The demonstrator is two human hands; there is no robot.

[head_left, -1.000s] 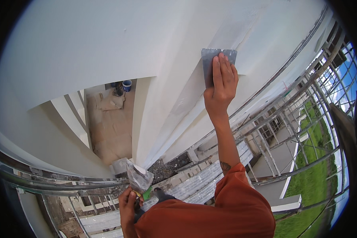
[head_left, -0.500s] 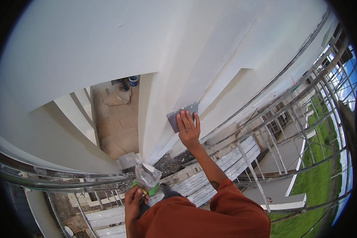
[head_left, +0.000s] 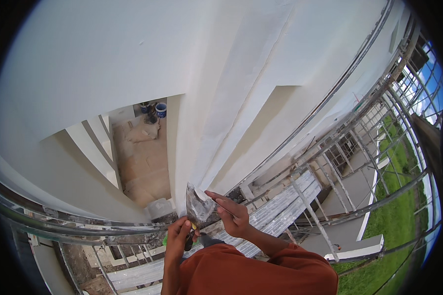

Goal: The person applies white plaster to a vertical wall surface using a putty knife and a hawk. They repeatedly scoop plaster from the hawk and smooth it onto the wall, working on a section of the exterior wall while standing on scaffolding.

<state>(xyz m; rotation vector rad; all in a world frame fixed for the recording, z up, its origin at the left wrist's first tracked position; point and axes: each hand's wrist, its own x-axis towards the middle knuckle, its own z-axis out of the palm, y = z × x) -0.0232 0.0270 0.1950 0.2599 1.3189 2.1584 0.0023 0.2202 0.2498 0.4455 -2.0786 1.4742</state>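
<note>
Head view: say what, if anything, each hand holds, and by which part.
The left hand holds a putty knife by the handle; whether the right hand holds anything cannot be told.

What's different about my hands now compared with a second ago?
Your right hand has come down off the white wall to the blade of the putty knife; whether it still holds the flat grey scraper is hard to see. Your left hand still grips the putty knife, low in front of you.
</note>
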